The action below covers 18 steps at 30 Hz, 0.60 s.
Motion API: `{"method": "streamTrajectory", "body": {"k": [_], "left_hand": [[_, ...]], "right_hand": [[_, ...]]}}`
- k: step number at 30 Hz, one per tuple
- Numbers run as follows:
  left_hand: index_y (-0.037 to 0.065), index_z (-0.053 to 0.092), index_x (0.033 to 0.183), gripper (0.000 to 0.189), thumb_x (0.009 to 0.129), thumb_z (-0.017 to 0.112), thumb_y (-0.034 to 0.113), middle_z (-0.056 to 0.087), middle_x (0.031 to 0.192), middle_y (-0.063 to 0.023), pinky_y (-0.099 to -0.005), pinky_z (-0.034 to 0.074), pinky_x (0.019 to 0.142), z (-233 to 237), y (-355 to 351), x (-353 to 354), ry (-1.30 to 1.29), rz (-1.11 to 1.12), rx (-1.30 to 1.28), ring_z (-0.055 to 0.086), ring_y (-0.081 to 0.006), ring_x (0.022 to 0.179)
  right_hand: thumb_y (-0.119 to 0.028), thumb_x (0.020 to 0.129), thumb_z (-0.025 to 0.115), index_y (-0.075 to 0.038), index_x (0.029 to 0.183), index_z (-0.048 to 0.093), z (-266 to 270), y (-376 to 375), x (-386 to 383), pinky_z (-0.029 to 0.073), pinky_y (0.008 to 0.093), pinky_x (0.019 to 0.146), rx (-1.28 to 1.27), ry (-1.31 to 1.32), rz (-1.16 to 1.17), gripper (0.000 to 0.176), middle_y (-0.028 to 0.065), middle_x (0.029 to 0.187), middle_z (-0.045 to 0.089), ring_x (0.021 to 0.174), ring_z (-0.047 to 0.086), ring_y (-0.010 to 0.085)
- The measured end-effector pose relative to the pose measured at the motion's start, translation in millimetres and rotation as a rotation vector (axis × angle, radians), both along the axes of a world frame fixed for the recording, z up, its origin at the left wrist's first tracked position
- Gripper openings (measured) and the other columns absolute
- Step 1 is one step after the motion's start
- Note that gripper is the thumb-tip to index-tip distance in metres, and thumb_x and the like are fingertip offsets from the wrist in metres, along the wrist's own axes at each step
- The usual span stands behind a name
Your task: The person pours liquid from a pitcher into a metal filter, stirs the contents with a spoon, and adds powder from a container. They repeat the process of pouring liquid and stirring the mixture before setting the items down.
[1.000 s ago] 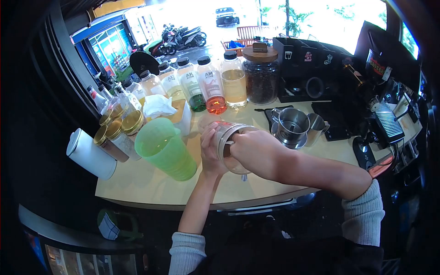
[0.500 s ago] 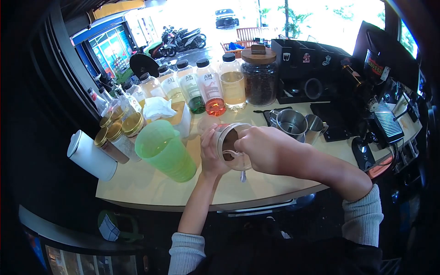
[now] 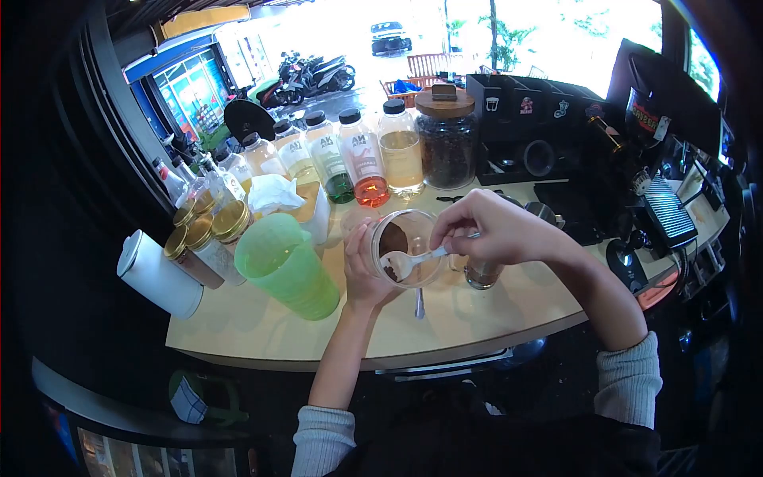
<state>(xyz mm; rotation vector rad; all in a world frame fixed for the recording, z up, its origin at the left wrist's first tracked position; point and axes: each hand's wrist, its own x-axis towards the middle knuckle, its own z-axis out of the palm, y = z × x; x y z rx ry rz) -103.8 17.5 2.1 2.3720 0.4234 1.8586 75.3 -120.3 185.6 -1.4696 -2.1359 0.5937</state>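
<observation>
We wrap our left hand (image 3: 362,266) round the tilted clear jar (image 3: 413,230) | right hand (image 3: 497,230) pinches white spoon (image 3: 409,260) at its mouth | syrup bottles (image 3: 364,163) labels unreadable

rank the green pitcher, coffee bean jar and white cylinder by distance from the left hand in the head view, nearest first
1. green pitcher, right beside the left hand, on its left.
2. coffee bean jar, back of the counter, to the right.
3. white cylinder, lying at the counter's left end.

Pale grey ribbed sleeves (image 3: 628,389) bunch near both elbows; forearms, left hand (image 3: 362,266) and right hand (image 3: 493,226) are bare.
</observation>
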Motion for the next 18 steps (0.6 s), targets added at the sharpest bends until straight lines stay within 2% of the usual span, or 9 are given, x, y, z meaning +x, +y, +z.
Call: {"method": "streamTrajectory", "body": {"k": [2,3,5,8,11,15,18], "left_hand": [[0.001,0.033,0.134,0.099,0.056,0.089,0.024,0.046,0.127,-0.0122,-0.0403,0.043,0.101,-1.4,-0.9,0.5,-0.009,-0.001,-0.043,0.049,-0.0302,0.117],[0.001,0.033,0.134,0.099,0.056,0.089,0.024,0.046,0.127,-0.0122,-0.0403,0.043,0.101,-1.6,-1.5,1.0,-0.011,-0.002,-0.040,0.049,-0.0302,0.117],[0.002,0.031,0.134,0.102,0.055,0.090,0.027,0.047,0.126,-0.0128,-0.0411,0.043,0.100,-2.0,-2.1,1.6,-0.051,-0.052,-0.089,0.049,-0.0312,0.117],[0.003,0.030,0.135,0.104,0.055,0.091,0.029,0.048,0.126,-0.0135,-0.0420,0.043,0.099,-2.5,1.3,1.9,-0.049,-0.063,-0.086,0.050,-0.0319,0.116],[0.005,0.031,0.135,0.106,0.052,0.092,0.030,0.048,0.126,-0.0138,-0.0425,0.043,0.099,-7.4,5.9,2.0,-0.080,-0.139,-0.172,0.050,-0.0319,0.116],[0.006,0.031,0.135,0.109,0.048,0.093,0.029,0.047,0.127,-0.0136,-0.0431,0.042,0.100,-8.1,5.8,2.9,-0.086,-0.098,-0.159,0.050,-0.0320,0.117],[0.007,0.031,0.136,0.111,0.046,0.094,0.027,0.046,0.128,-0.0140,-0.0431,0.042,0.100,-11.0,7.8,-0.3,-0.098,-0.151,-0.228,0.050,-0.0324,0.118]], "right_hand": [[0.001,0.079,0.060,0.004,0.093,0.069,-6.8,4.3,8.7,0.043,0.0204,0.057,-0.148,0.237,-0.017,0.016,0.0010,0.066,0.061,0.059,0.053,0.0034],[0.001,0.079,0.060,0.004,0.093,0.069,-8.3,4.7,10.7,0.043,0.0204,0.057,-0.145,0.236,-0.018,0.016,0.0010,0.066,0.061,0.059,0.053,0.0034],[-0.001,0.080,0.059,0.004,0.088,0.069,-9.9,5.1,13.5,0.042,0.0193,0.054,-0.285,0.469,-0.100,0.014,0.0007,0.065,0.059,0.059,0.053,0.0036],[0.003,0.082,0.058,0.006,0.096,0.067,-9.1,4.5,18.0,0.044,0.0182,0.055,-0.308,0.539,-0.110,0.017,0.0030,0.071,0.063,0.058,0.053,0.0034],[0.002,0.081,0.059,0.006,0.093,0.068,-7.4,1.3,20.5,0.045,0.0187,0.053,-0.255,0.574,-0.140,0.016,0.0034,0.069,0.062,0.058,0.054,0.0052],[0.002,0.080,0.059,0.006,0.093,0.068,-7.4,-2.9,28.6,0.045,0.0189,0.054,-0.231,0.591,-0.136,0.016,0.0040,0.071,0.062,0.058,0.055,0.0058],[0.002,0.081,0.059,0.006,0.093,0.068,-8.5,-6.8,36.6,0.046,0.0184,0.055,-0.211,0.662,-0.175,0.015,0.0041,0.072,0.063,0.059,0.056,0.0057]]}}
